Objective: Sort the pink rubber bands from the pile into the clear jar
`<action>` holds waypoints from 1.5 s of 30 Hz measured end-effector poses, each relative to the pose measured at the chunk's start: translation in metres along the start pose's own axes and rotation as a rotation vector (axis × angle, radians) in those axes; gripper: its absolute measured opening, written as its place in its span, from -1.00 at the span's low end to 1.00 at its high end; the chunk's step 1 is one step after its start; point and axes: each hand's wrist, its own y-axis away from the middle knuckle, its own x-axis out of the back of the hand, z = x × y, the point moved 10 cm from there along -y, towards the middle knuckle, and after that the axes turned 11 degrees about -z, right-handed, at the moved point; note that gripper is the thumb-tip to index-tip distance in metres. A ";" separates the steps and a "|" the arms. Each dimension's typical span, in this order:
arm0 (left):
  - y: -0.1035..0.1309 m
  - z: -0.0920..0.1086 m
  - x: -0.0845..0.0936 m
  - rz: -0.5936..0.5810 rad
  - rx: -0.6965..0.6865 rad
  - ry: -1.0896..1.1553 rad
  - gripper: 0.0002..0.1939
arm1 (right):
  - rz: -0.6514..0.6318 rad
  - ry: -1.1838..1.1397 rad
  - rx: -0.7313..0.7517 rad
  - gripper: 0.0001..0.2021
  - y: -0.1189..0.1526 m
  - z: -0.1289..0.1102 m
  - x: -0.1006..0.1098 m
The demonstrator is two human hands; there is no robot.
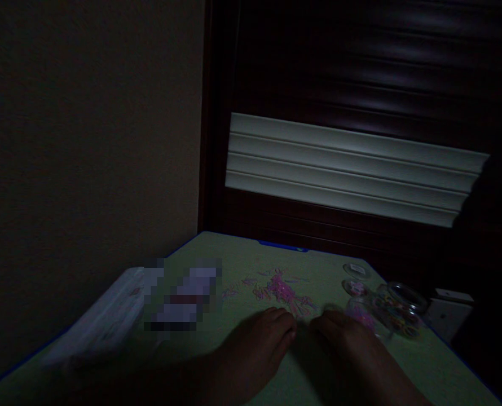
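In the dim light a pile of small pink, thin loop-like pieces (282, 288) lies loosely spread on the pale green table (234, 251). My left hand (261, 344) is just in front of the pile, its fingers curled together and pointing right. Facing it across a small gap is my right hand (346, 335), also with fingers bent inward. Whatever the fingertips hold, if anything, is too dark and small to make out. Beside my right hand stands a clear container of pink and purple pieces (361, 316), partly covered by that hand.
A clear jar of coloured bands (399, 310) lies at the right edge, near a small round container (356, 287) and a clear lid (356, 270). White packaging (102, 316) and a blurred-out item (187, 296) are at left. Behind the table is a slatted panel (352, 169).
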 end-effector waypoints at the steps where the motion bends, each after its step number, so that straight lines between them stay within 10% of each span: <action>1: 0.000 0.000 0.000 -0.001 -0.003 -0.007 -0.89 | 0.002 0.018 0.002 -0.73 0.001 0.000 0.002; 15: 0.003 0.024 -0.004 -0.070 -0.110 -0.278 -0.85 | 0.204 0.318 -0.322 -0.71 0.032 0.052 0.056; 25: 0.004 0.032 -0.006 -0.093 -0.131 -0.422 -0.87 | 0.110 0.425 -0.567 -0.70 0.048 0.079 0.063; 45: 0.004 0.035 -0.006 -0.132 -0.168 -0.438 -0.87 | 0.087 0.445 -0.585 -0.68 0.048 0.080 0.060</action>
